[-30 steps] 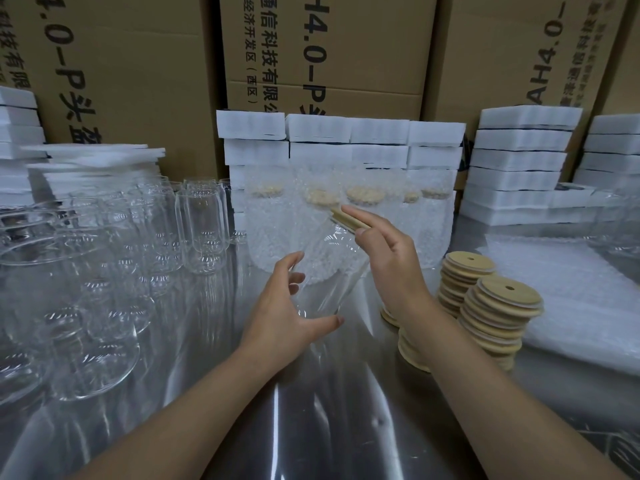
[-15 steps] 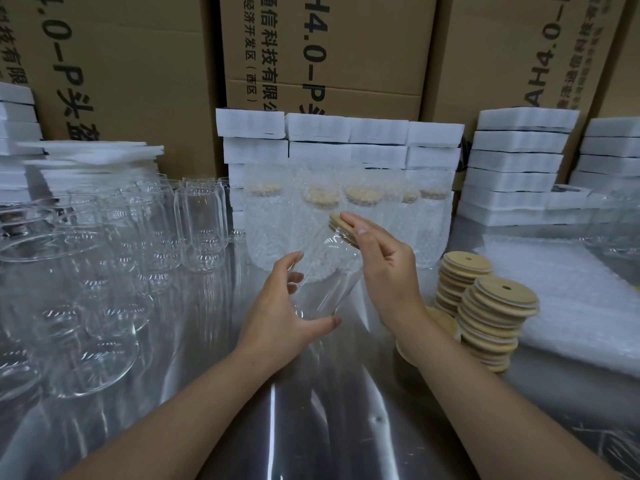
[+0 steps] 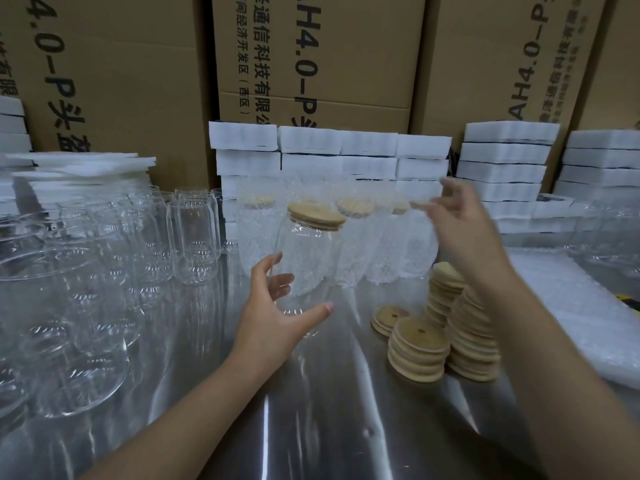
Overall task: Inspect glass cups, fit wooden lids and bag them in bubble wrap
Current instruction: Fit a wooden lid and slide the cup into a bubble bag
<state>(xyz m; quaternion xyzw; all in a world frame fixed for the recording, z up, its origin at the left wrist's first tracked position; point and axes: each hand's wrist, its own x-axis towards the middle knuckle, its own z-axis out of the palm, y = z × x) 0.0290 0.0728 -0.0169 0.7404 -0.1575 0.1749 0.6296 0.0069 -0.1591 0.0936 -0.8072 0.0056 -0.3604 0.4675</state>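
Head view. The left hand (image 3: 273,315) grips a clear glass cup (image 3: 304,261) by its lower part, with the thumb on the near side and the fingers (image 3: 282,284) curled round the far side. The cup is held upright just above the reflective worktop (image 3: 311,417), at the centre of the frame. A wooden lid (image 3: 317,216) sits on the cup's mouth, slightly tilted.

The right hand (image 3: 464,226) is raised to the right of the cup and apart from it. It is blurred, and its fingers (image 3: 434,204) are loosely spread.

Stacks of wooden lids (image 3: 450,334) stand on the worktop below the right forearm. A row of bagged cups (image 3: 363,244) in bubble wrap stands directly behind the held cup. Empty glass cups (image 3: 192,237) crowd the left of the worktop. Bubble wrap sheets (image 3: 571,306) lie at the right.

White foam blocks (image 3: 311,150) are stacked along the back, in front of the cardboard boxes (image 3: 346,53).
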